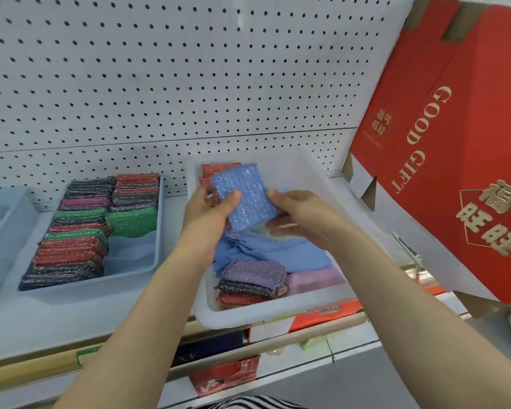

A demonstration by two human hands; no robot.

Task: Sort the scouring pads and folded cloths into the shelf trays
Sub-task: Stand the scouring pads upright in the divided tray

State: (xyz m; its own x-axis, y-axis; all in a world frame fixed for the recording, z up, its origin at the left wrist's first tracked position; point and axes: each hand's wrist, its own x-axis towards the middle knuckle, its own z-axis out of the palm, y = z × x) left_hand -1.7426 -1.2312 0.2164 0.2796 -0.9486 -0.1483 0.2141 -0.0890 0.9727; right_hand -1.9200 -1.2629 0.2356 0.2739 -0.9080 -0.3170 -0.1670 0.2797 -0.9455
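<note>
A glittery blue scouring pad (pixel 244 196) is held above the white tray (pixel 281 312) on the shelf. My left hand (pixel 210 214) grips its left edge with the thumb on top, and my right hand (pixel 298 215) holds its right edge from below. Inside this tray lie a blue folded cloth (pixel 278 252), a pink cloth (pixel 313 280), a stack of purple, black and red pads (pixel 250 281) at the front, and red pads (pixel 210 171) at the back. To the left, a pale blue divided tray (pixel 130 255) holds rows of red, green, black and magenta pads (pixel 77 231).
A big red gift carton (pixel 443 137) leans in at the right, close to the white tray. Another pale tray (pixel 0 231) stands at the far left. White pegboard (pixel 160 69) backs the shelf. Red packages (pixel 227 376) sit on the shelf below.
</note>
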